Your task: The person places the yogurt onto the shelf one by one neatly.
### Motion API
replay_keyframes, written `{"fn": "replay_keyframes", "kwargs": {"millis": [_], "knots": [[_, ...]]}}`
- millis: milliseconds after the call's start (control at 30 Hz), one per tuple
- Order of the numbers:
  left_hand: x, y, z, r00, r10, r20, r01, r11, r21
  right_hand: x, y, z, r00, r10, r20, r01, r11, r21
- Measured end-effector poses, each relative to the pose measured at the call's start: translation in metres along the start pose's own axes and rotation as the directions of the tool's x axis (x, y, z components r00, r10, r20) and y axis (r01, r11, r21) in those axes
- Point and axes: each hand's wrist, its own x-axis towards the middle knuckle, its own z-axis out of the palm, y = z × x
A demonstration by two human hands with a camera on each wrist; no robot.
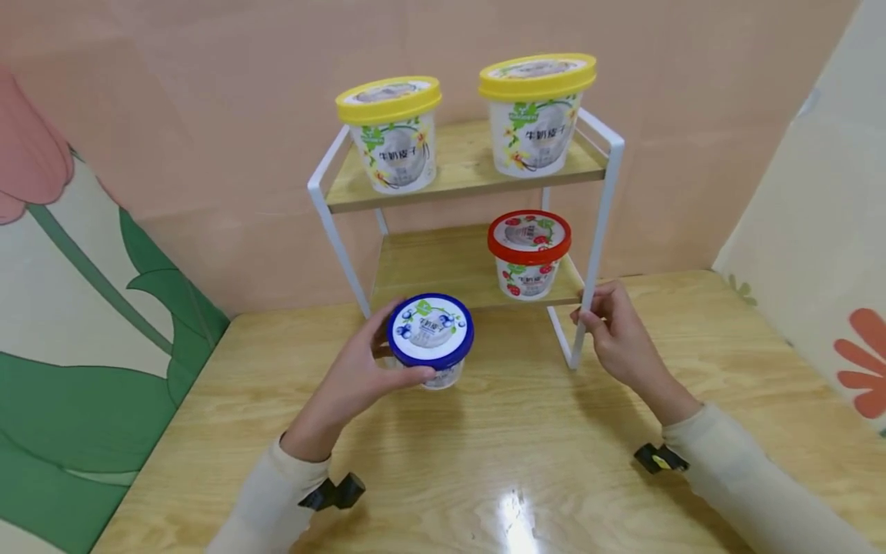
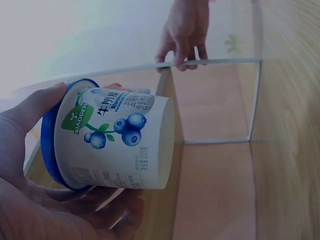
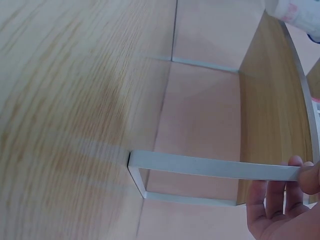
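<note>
My left hand [image 1: 363, 365] grips a white tub with a blue lid [image 1: 431, 331] in front of the lower shelf. Blueberries are printed on the tub's side [image 2: 112, 130], and its base faces the rack in the left wrist view. My right hand [image 1: 619, 338] pinches the white front leg [image 3: 215, 167] of a two-tier rack, just under the lower board. On that lower board [image 1: 429, 269], toward the right, stands a red-lidded tub [image 1: 529, 254]. Two yellow-lidded tubs, one at left [image 1: 391, 135] and one at right [image 1: 538, 115], sit on the top board [image 1: 460, 158].
The rack stands on a wood-grain table [image 1: 512, 438] near a pink back wall [image 1: 235, 154]. Painted flowers and leaves cover the left panel [image 1: 90, 308], and another flower decorates the right panel [image 1: 831, 269]. Black wrist cameras sit at both sleeves [image 1: 747, 477].
</note>
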Motion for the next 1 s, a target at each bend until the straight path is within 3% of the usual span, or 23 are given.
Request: {"fn": "replay_keyframes", "kwargs": {"millis": [267, 433, 600, 800, 1000], "knots": [[0.005, 0.016, -0.007, 0.999, -0.007, -0.047, 0.003, 0.997, -0.081, -0.001, -0.001, 0.003, 1.0, -0.003, -0.014, 0.004, 1.0, 0.01], [0.009, 0.021, -0.008, 0.997, 0.023, -0.071, -0.03, 0.995, -0.1, -0.001, -0.001, 0.003, 1.0, -0.012, -0.017, 0.012, 1.0, 0.018], [0.012, 0.023, -0.008, 0.996, 0.02, -0.086, -0.032, 0.989, -0.146, -0.001, -0.001, 0.002, 1.0, -0.018, -0.019, 0.018, 0.999, 0.034], [0.016, 0.022, -0.007, 0.994, -0.005, -0.11, -0.01, 0.991, -0.136, -0.001, -0.001, 0.001, 1.0, -0.026, -0.018, 0.026, 0.999, 0.018], [0.025, 0.019, -0.005, 0.991, 0.03, -0.127, -0.056, 0.978, -0.202, -0.002, -0.001, 0.001, 0.999, -0.029, -0.022, 0.03, 1.0, 0.007]]}}
